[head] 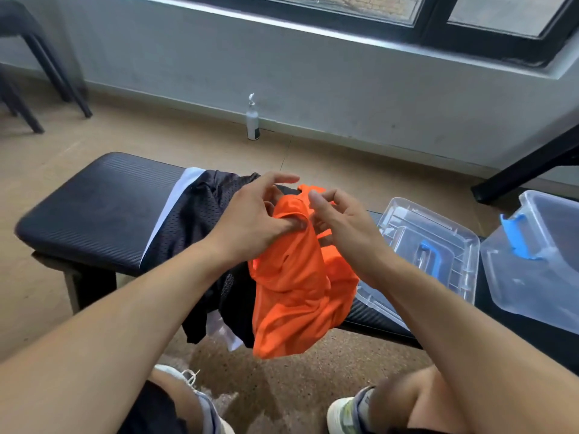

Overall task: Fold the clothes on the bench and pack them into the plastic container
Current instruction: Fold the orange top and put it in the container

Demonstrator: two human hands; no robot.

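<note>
While my left hand pinches the orange top at its bunched upper edge, my right hand beside it plucks at a strap, probably hunting for the shoulders, with the tub waiting open farther right.

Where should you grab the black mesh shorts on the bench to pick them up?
Probably at the far edge of the black mesh shorts, near the white stripe, coming from above on the left side. That part lies flat and bare on the bench, while the near end hangs over the edge and the orange garment, held by the left hand and right hand, covers the right side.
</note>
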